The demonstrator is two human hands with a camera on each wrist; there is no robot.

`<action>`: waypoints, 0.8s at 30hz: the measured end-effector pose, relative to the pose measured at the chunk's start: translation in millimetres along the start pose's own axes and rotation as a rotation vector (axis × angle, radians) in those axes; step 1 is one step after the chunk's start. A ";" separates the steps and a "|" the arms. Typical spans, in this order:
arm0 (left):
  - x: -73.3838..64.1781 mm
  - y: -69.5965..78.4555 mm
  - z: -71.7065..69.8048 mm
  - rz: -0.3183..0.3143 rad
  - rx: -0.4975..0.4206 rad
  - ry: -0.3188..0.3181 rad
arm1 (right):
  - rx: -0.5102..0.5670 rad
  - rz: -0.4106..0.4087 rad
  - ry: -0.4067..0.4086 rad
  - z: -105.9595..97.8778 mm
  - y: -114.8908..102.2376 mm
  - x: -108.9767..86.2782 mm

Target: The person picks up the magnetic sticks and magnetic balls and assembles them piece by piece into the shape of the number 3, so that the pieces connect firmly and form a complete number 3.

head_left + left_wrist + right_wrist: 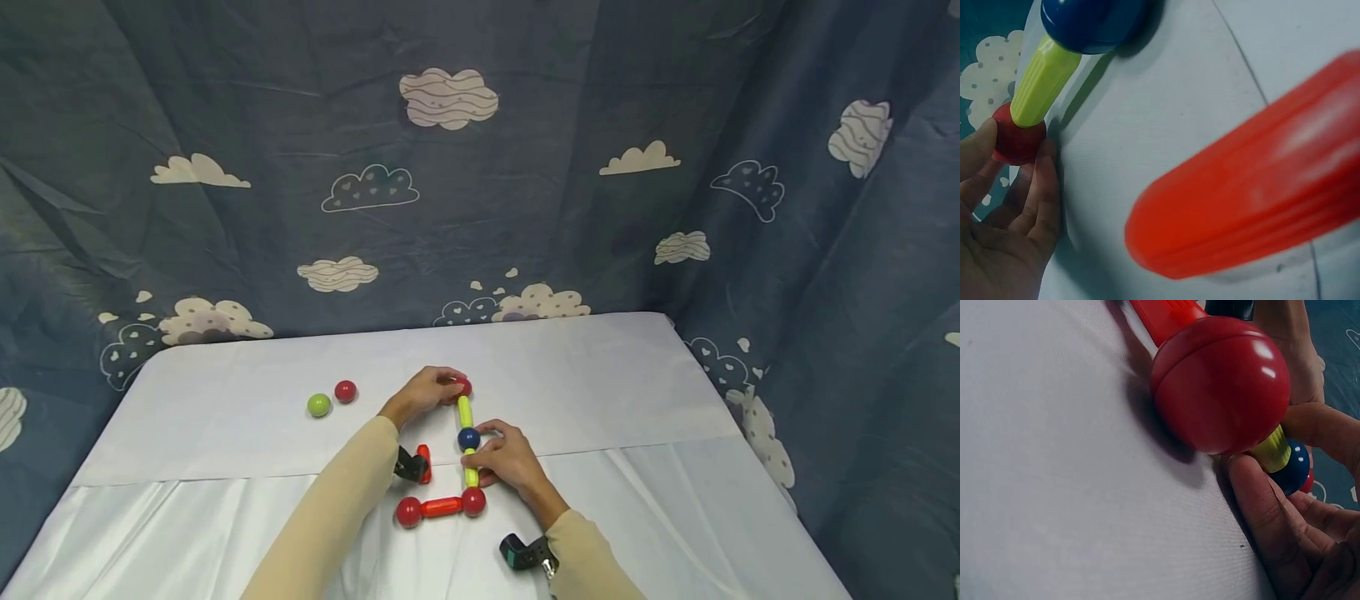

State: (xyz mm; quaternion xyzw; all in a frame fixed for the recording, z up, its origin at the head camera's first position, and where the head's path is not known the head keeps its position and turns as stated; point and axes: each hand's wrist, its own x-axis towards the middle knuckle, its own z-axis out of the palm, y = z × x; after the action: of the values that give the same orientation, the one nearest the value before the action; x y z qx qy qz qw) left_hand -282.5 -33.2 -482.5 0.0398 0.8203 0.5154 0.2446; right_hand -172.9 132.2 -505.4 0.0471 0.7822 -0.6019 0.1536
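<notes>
My left hand (429, 392) grips a red ball (1019, 140) between thumb and fingers at the far end of a joined chain of balls and rods. From that ball a yellow-green rod (1045, 84) runs to a blue ball (468, 439). A second yellow-green rod (471, 477) links the blue ball to a nearer red ball (1219, 384), and my right hand (515, 458) pinches this rod. At the near corner, a red rod (441, 507) leads left to another red ball (408, 512).
A loose red rod (425, 457) lies by my left wrist, large in the left wrist view. Farther left on the white-covered table (600, 375) sit a green ball (318, 405) and a red ball (346, 392). A dark cloud-patterned curtain (517, 208) hangs behind.
</notes>
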 end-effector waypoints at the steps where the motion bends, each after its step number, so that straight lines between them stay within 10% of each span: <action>1: -0.4 0.3 -0.1 0.002 0.006 -0.001 | -0.006 0.001 0.003 0.2 -0.1 0.2; 24: -30.0 0.8 -30.7 0.005 0.178 -0.005 | -0.007 0.009 0.011 1.3 -1.1 2.4</action>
State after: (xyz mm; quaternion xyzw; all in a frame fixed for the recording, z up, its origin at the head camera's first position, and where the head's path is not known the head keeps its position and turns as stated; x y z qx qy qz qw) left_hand -269.9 -67.8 -460.3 0.0646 0.8622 0.4409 0.2408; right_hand -175.3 130.4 -505.4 0.0533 0.7850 -0.5981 0.1522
